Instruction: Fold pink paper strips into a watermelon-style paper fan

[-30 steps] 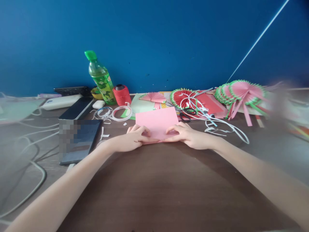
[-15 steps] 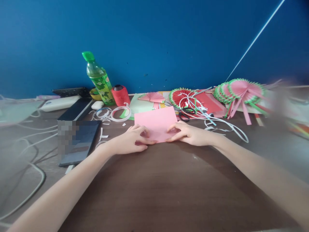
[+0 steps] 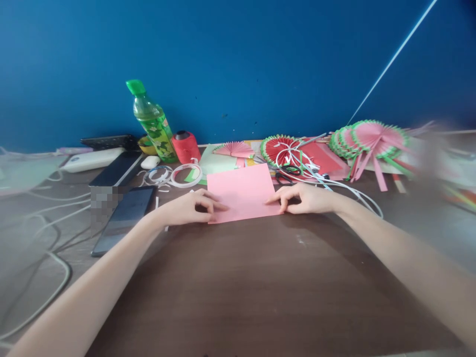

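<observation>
A flat sheet of pink paper (image 3: pixel 243 191) lies on the dark brown table (image 3: pixel 260 287). My left hand (image 3: pixel 188 207) is at its lower left corner, the index finger stretched onto the sheet and the thumb apart from it near the edge. On the other side, my right hand (image 3: pixel 307 198) rests at the lower right corner, its index finger reaching over the paper and its thumb at the edge. Both hands have their fingers spread, touching the paper without a visible pinch.
Behind the paper are tape rolls (image 3: pixel 186 176), black-handled scissors (image 3: pixel 290 172), white cables (image 3: pixel 357 191), a red thread spool (image 3: pixel 186 148) and a green bottle (image 3: pixel 152 121). Folded paper fans (image 3: pixel 379 139) lie right, a phone (image 3: pixel 124 220) left. A blue wall (image 3: pixel 238 64) stands behind.
Both hands have moved apart along the paper's lower edge, left hand leftward and right hand rightward, to its corners. More of the sheet's surface shows between them.
</observation>
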